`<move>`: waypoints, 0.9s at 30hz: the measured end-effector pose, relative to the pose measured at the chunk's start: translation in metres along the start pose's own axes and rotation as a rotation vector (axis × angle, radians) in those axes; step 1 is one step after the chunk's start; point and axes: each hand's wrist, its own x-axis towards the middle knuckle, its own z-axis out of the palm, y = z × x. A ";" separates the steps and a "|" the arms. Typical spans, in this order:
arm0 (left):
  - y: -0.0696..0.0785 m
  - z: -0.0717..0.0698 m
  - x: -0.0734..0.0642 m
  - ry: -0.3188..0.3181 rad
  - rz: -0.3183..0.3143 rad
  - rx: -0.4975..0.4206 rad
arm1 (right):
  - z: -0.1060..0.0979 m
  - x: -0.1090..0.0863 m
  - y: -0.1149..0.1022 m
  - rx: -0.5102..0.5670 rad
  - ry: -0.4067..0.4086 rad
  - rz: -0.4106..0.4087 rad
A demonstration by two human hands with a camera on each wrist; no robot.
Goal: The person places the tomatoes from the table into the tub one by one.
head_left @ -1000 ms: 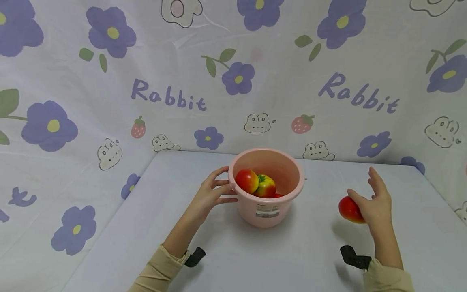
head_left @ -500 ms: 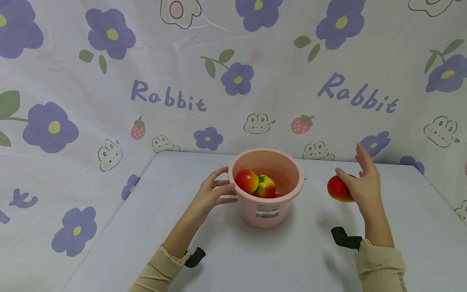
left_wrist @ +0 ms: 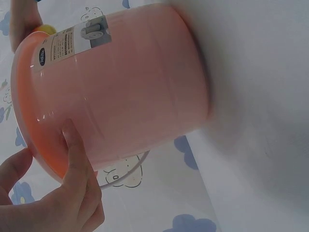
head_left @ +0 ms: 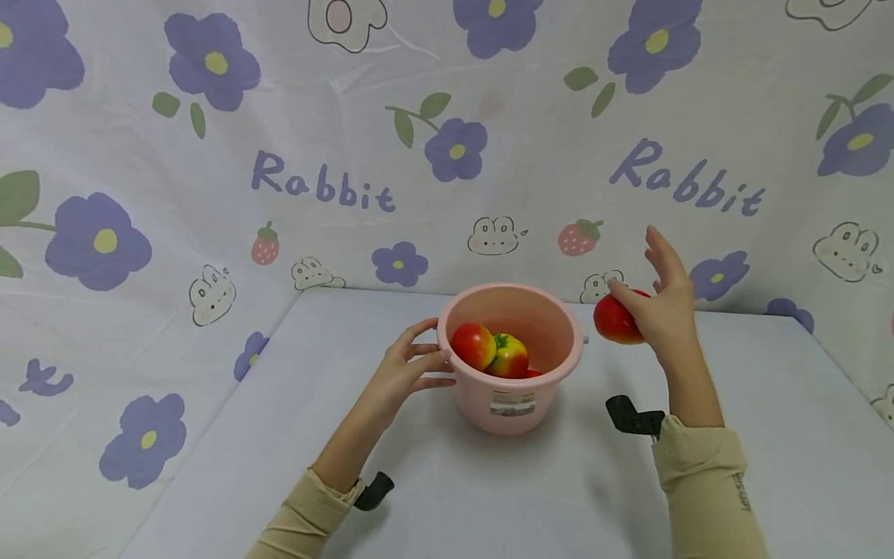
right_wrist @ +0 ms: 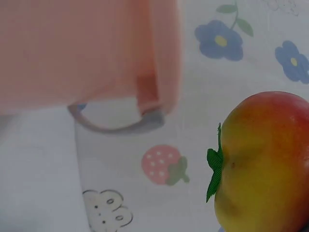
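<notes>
A pink bucket stands on the white table. At its left side my left hand holds the rim; the left wrist view has the thumb at the rim's edge and fingers against the outer wall. My right hand grips a red-and-yellow tomato, raised to the right of the bucket. Green leaves show on its top in the right wrist view, where the hand itself is hardly seen. Inside the bucket lie a red-and-yellow round fruit, a similar one with a green top and a partly hidden red one.
A thin grey handle hangs down at the far side of the bucket. A white cloth printed with flowers, rabbits and strawberries closes off the back of the table. The bucket's front carries a label.
My right hand has risen and moved left with the tomato, closer to the bucket. The left hand and the bucket have stayed in place.
</notes>
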 end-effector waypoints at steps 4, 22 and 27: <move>0.000 0.000 -0.001 -0.003 0.009 0.001 | 0.007 0.004 -0.013 0.023 -0.022 -0.039; 0.000 -0.002 0.000 -0.005 0.014 -0.001 | 0.060 0.015 -0.067 0.107 -0.120 -0.126; 0.000 -0.002 -0.002 -0.018 0.010 -0.012 | 0.072 0.016 -0.076 0.134 -0.161 -0.121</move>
